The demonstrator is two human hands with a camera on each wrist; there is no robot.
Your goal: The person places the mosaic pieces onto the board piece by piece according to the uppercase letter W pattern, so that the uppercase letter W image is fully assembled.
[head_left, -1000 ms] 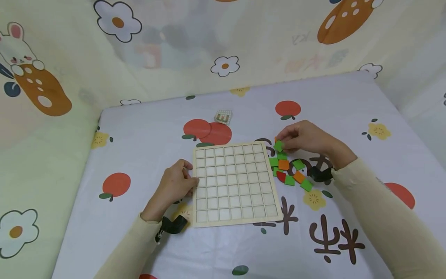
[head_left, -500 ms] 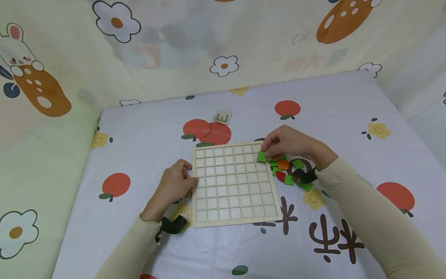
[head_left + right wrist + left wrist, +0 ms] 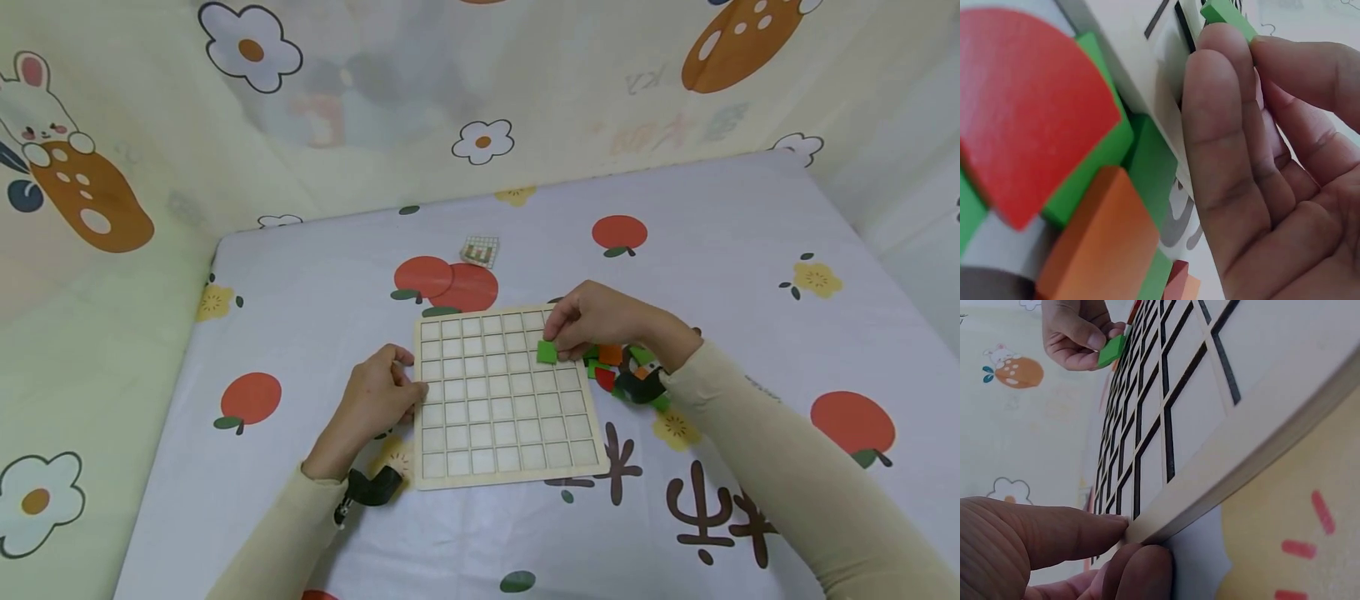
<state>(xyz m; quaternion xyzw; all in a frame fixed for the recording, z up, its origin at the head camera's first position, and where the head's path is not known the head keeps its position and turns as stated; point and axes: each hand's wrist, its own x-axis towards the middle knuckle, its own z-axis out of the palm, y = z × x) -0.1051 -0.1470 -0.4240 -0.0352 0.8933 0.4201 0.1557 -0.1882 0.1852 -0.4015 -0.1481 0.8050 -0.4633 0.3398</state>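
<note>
A square wooden grid board (image 3: 498, 479) lies on the tablecloth, its visible cells bare. My left hand (image 3: 381, 389) grips the board's left edge. In the left wrist view, the thumb (image 3: 1079, 534) lies along the rim while curled fingertips press the side below. My right hand (image 3: 603, 321) pinches a green square tile (image 3: 547, 352) between thumb and fingers over the upper right cells; in the right wrist view that green tile (image 3: 1229, 15) sticks out past the fingertips. Whether it touches the grid, I cannot tell.
Loose green tiles (image 3: 1150, 169), orange tiles (image 3: 611, 356) and a red rounded tile (image 3: 604, 379) lie right of the board, partly under my right wrist. A small card with a grid picture (image 3: 480, 250) sits behind the board. A patterned curtain (image 3: 375, 100) rises behind the table.
My right hand has carried the green tile from the loose pile leftward and a little nearer, over the board's upper right part. The left hand and board have stayed in place.
</note>
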